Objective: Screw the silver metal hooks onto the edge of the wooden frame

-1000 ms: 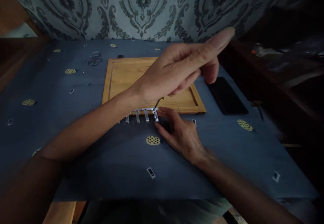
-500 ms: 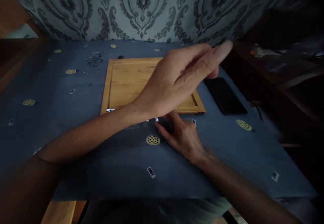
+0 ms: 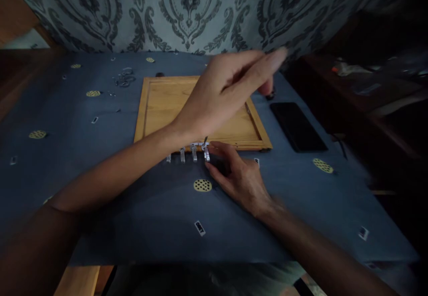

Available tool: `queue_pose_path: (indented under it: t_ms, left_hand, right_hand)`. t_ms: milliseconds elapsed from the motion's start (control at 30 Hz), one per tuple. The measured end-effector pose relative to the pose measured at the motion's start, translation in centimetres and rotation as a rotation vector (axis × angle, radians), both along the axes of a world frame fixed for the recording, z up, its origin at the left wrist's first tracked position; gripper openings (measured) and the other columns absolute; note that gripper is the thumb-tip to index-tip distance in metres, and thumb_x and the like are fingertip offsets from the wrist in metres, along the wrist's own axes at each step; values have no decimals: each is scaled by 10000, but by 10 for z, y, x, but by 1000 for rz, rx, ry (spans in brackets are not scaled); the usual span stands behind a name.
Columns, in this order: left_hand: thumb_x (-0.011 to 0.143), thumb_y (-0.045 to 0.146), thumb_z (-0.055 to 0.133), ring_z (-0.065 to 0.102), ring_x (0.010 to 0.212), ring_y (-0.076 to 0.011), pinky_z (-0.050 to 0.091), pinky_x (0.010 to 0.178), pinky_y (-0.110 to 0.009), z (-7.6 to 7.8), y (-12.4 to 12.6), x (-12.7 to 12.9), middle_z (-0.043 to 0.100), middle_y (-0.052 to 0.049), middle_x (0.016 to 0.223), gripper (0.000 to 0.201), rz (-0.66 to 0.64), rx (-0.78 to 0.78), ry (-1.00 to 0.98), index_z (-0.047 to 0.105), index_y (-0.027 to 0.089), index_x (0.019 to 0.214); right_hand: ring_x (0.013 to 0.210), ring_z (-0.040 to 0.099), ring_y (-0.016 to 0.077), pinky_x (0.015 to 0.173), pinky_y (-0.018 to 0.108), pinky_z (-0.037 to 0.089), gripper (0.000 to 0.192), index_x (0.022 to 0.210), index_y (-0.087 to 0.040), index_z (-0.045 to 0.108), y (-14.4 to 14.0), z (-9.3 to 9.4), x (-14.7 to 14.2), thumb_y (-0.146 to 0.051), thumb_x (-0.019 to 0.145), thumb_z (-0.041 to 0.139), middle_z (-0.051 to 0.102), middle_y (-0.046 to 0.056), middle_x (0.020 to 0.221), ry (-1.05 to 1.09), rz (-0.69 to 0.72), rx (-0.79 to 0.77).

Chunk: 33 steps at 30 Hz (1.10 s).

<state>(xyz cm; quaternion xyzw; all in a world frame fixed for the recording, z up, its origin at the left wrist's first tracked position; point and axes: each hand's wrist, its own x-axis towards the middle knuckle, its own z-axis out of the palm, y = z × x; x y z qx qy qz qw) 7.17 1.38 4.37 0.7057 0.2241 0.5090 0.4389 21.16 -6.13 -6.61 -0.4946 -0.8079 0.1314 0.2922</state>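
A framed wooden board [image 3: 170, 93] lies on the cloth-covered table. Along its front edge is a row of small silvery metal hooks [image 3: 194, 153]. With thumb and forefinger, my right hand [image 3: 244, 175] grips the rightmost hook at the edge. My left hand [image 3: 227, 86] is raised over the board, crossing above the row, its fingers curled in. Whatever it may hold is hidden behind the hand. A thin dark shaft [image 3: 205, 140] shows beneath the left wrist, upright at the rightmost hook; its upper part is covered.
A black phone [image 3: 298, 126] lies right of the board. Toward the back left are a tangle of small metal pieces [image 3: 124, 78] and a few tiny bits [image 3: 112, 94]. A patterned curtain [image 3: 187, 15] stands behind the table. Dark shelving [image 3: 361, 95] borders the right side.
My left hand has shifted left and slightly up, still curled, uncovering more of the metal hooks and the thin shaft. My right hand stays at the rightmost hook.
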Motion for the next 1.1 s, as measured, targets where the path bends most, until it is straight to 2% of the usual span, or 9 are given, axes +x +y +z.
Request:
queue_pose_path:
  t_ms: [100, 200, 333, 467, 600, 667, 833, 967, 1100]
  left_hand:
    - [998, 277, 476, 313, 464, -14, 267, 483, -178, -2, -8, 3, 333, 81, 525, 350, 111, 70, 14, 515, 149, 675]
    - [1002, 321, 482, 246, 446, -5, 269, 483, -180, -2, -13, 5, 269, 88, 542, 378, 23, -19, -4, 510, 141, 671]
    - [989, 442, 476, 272, 429, 1, 261, 455, -173, -1, -10, 5, 331, 81, 505, 474, -61, -109, -40, 538, 129, 638]
    - [1001, 368, 451, 282, 348, -3, 261, 413, -183, 2, 0, 1, 328, 90, 431, 473, -187, -191, -35, 554, 137, 601]
    - [1018, 315, 385, 281, 322, -18, 254, 402, -194, 2, 7, -3, 309, 89, 400, 490, -281, -183, -19, 567, 140, 599]
    - [1012, 336, 411, 265, 345, -18, 239, 406, -194, 0, 7, -2, 312, 88, 420, 473, -232, -162, -18, 555, 142, 605]
    - [988, 304, 508, 305, 457, -17, 242, 444, -180, -5, -5, 4, 341, 74, 542, 356, 20, 25, -57, 528, 139, 674]
    - [1003, 308, 450, 233, 443, 16, 269, 468, -133, -2, -17, 7, 252, 97, 550, 370, -70, -49, -72, 520, 124, 689]
    - [1007, 267, 412, 310, 418, 45, 205, 425, -108, 2, -15, 7, 327, 89, 520, 447, -89, -118, -77, 493, 106, 598]
  right_hand:
    - [582, 728, 196, 596, 306, 585, 322, 1231, -229, 580, 0, 1, -1, -294, 917, 603, 809, 34, 998, -12, -12, 17]
    - [572, 724, 198, 571, 293, 571, 295, 1197, -221, 596, 0, 1, -2, -286, 910, 618, 811, 20, 906, -21, -17, 35]
    - [549, 707, 183, 576, 301, 574, 315, 1216, -226, 575, 0, 2, -2, -276, 908, 622, 808, 22, 1011, -18, -12, 37]
    - [529, 690, 166, 554, 294, 562, 342, 1245, -221, 545, 1, 1, -1, -260, 914, 621, 803, 18, 1053, -5, 4, 44]
    - [521, 685, 160, 539, 292, 551, 329, 1248, -217, 540, 0, 1, -1, -270, 929, 601, 803, 28, 1058, -9, 15, 42]
    - [540, 697, 165, 550, 292, 552, 325, 1246, -215, 542, 0, 1, -1, -278, 932, 595, 802, 33, 1057, -15, 9, 39]
    - [522, 693, 167, 549, 280, 541, 302, 1221, -213, 569, 0, 0, 0, -292, 931, 593, 809, 24, 962, -42, -5, 59]
    - [531, 704, 178, 504, 269, 518, 268, 1189, -218, 586, 0, 1, 0, -295, 932, 593, 800, 7, 851, -49, -3, 78]
    - [577, 724, 178, 557, 279, 556, 295, 1211, -216, 563, 0, 1, -1, -277, 925, 601, 809, 20, 985, -13, 1, 82]
